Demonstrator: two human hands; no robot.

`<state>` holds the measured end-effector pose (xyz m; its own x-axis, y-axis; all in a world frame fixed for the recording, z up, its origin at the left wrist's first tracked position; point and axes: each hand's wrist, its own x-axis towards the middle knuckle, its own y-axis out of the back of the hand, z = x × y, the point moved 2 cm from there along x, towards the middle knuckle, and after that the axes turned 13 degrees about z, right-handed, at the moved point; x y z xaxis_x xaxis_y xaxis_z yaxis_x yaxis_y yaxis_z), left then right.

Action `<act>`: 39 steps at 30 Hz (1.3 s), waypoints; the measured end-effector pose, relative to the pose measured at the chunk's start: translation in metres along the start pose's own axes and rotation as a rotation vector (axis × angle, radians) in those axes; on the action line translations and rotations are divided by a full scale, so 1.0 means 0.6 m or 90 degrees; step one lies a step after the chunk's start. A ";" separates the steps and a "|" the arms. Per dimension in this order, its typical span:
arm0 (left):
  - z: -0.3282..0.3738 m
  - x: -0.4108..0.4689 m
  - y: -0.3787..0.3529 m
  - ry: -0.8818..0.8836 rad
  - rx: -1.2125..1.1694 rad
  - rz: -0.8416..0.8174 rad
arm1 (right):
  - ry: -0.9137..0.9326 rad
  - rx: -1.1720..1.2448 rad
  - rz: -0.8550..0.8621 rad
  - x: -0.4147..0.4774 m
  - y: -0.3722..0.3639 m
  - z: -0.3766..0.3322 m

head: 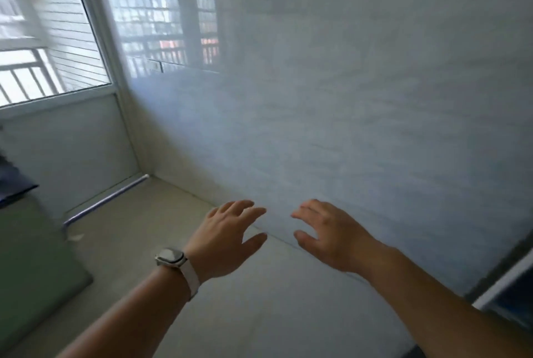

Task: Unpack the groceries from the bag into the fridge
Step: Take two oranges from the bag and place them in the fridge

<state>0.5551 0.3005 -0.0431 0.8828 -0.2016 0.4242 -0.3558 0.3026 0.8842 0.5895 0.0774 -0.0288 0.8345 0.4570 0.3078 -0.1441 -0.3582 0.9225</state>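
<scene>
My left hand point(227, 238), with a watch on its wrist, and my right hand point(328, 235) are stretched out in front of me, side by side and apart. Both have relaxed, spread fingers and hold nothing. They hover above a pale floor in front of a glossy white wall point(346, 98). No bag, groceries or fridge can be made out in this blurred view.
A window point(49, 34) with a railing outside fills the upper left. A metal rail point(106, 199) runs along the floor below it. A green surface point(31, 265) stands at the left edge, with a dark blue thing on top. A dark-edged object point(507, 279) sits at the right edge.
</scene>
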 end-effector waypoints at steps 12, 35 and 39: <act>-0.432 -0.235 0.162 0.263 0.104 0.026 | 0.274 0.039 -0.100 0.252 -0.239 -0.434; -0.699 -0.574 0.328 0.779 0.246 0.041 | 0.729 0.198 -0.248 0.439 -0.497 -0.970; -0.749 -0.580 0.352 0.845 0.281 0.027 | 0.792 0.229 -0.266 0.495 -0.535 -1.046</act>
<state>0.3107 0.8531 -0.0914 0.4092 0.8961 0.1718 -0.2355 -0.0782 0.9687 0.5501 0.8393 -0.0872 -0.2737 0.9401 0.2033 0.3038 -0.1161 0.9456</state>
